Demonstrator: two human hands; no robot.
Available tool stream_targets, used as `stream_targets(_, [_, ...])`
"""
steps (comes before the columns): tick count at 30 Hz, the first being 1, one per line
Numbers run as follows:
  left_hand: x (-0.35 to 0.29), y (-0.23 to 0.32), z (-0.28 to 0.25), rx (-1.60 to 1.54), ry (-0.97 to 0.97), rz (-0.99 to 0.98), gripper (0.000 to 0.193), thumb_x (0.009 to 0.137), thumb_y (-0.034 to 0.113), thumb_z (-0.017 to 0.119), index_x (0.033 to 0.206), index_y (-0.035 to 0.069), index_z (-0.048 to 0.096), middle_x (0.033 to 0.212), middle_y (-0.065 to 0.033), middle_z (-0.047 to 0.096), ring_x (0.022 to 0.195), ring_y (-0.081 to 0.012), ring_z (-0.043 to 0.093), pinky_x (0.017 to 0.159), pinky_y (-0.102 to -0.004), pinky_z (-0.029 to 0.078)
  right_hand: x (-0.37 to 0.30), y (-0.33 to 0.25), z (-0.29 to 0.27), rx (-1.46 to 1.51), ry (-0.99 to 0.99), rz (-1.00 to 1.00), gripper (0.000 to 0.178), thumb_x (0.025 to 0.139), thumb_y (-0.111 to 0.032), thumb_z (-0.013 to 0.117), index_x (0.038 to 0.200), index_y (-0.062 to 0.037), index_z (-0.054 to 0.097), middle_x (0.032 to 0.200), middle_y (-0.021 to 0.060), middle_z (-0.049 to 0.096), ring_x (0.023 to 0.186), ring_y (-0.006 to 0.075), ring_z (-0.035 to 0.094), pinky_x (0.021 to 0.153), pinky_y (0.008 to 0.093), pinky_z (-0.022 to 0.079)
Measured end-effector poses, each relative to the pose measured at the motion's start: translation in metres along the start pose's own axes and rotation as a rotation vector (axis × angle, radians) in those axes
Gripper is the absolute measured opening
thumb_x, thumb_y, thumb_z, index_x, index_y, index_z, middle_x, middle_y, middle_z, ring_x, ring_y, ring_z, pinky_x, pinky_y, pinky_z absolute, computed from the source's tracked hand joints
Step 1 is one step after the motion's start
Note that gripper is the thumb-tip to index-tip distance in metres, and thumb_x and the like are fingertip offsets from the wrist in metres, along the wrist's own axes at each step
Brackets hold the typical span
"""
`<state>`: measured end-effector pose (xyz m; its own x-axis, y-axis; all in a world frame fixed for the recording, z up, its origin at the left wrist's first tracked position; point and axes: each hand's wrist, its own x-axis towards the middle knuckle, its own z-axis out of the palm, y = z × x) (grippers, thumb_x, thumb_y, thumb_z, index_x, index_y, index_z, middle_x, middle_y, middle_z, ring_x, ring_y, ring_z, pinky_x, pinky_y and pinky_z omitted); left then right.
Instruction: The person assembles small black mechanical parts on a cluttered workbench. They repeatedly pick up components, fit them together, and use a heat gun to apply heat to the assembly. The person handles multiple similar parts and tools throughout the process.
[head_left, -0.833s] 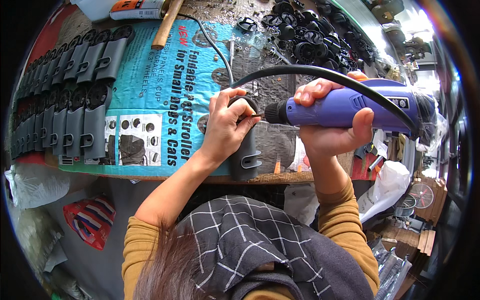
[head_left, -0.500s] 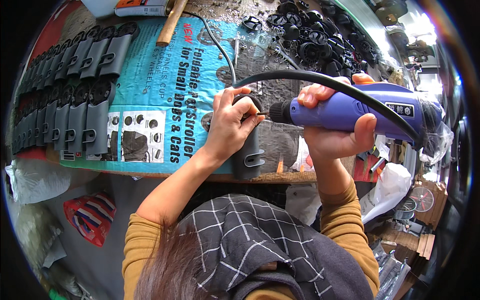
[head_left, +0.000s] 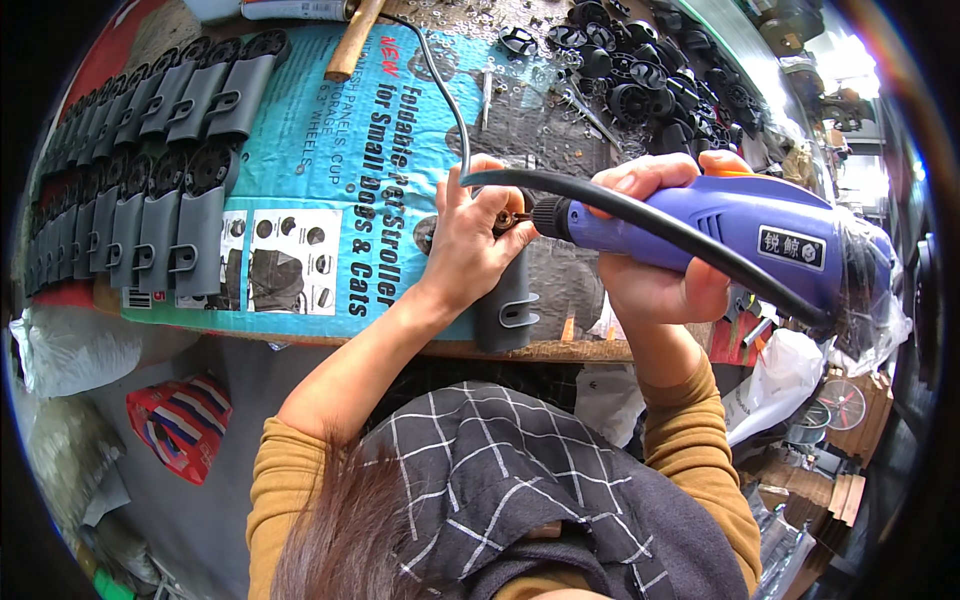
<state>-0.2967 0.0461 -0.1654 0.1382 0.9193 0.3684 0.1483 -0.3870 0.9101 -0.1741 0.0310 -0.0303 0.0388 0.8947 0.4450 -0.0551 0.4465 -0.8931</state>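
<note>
My right hand is wrapped around a purple electric screwdriver, which lies nearly level with its black chuck pointing left. Its bit meets a small brass-coloured metal piece between the thumb and forefinger of my left hand. Those closed fingers also surround the upper end of a grey plastic part with a hook-shaped clip low on its side. My fingers hide most of that upper end. The screwdriver's black cord arches over my right fingers and past my left hand.
Two rows of similar grey parts stand at the left on printed blue cardboard. A wooden handle and a can lie at the back. Black plastic pieces are heaped back right, with small metal bits scattered beside them.
The screwdriver's rear end has dipped, and its chuck has come closer to my left fingers. Between those fingers the brass-coloured piece now shows. The whole view has shifted slightly.
</note>
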Motion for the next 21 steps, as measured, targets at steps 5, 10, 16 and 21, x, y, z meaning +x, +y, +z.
stream_targets(5, [0.001,0.002,-0.002,-0.003,-0.008,-0.036,0.025,0.070,0.011,0.079,0.090,0.009,0.064,0.099,-0.0067,0.059,0.114,-0.0273,0.043,0.096,-0.0437,0.031,0.000,-0.003,0.006,-0.087,-0.033,0.023,0.069,0.079,-0.053,0.060,0.127,-0.0107,0.036,0.085,0.0159,0.054,0.077,0.0264,0.057,0.074,0.0450,0.051])
stream_targets(10, [0.003,0.002,-0.004,0.022,-0.026,0.008,0.023,0.069,0.009,0.078,0.088,0.009,0.064,0.089,-0.0035,0.061,0.113,-0.0276,0.046,0.096,-0.0437,0.030,0.000,0.000,0.004,-0.061,-0.064,0.033,0.067,0.081,-0.053,0.062,0.126,-0.0118,0.036,0.086,0.0158,0.055,0.075,0.0264,0.057,0.072,0.0447,0.052])
stream_targets(16, [0.004,-0.001,0.002,0.031,0.079,0.077,0.037,0.070,0.006,0.076,0.102,0.006,0.060,0.108,-0.0118,0.057,0.113,-0.0323,0.049,0.095,-0.0444,0.037,0.003,0.008,0.001,-0.045,-0.171,0.009,0.066,0.084,-0.053,0.063,0.128,-0.0107,0.036,0.087,0.0170,0.055,0.074,0.0271,0.058,0.071,0.0438,0.053])
stream_targets(21, [0.005,-0.005,0.004,0.074,0.061,0.085,0.046,0.069,-0.001,0.069,0.113,0.002,0.055,0.118,-0.0224,0.050,0.113,-0.0395,0.051,0.097,-0.0447,0.042,0.005,0.007,0.004,-0.045,-0.215,0.035,0.069,0.085,-0.057,0.063,0.129,-0.0111,0.036,0.089,0.0159,0.056,0.080,0.0259,0.059,0.077,0.0435,0.052])
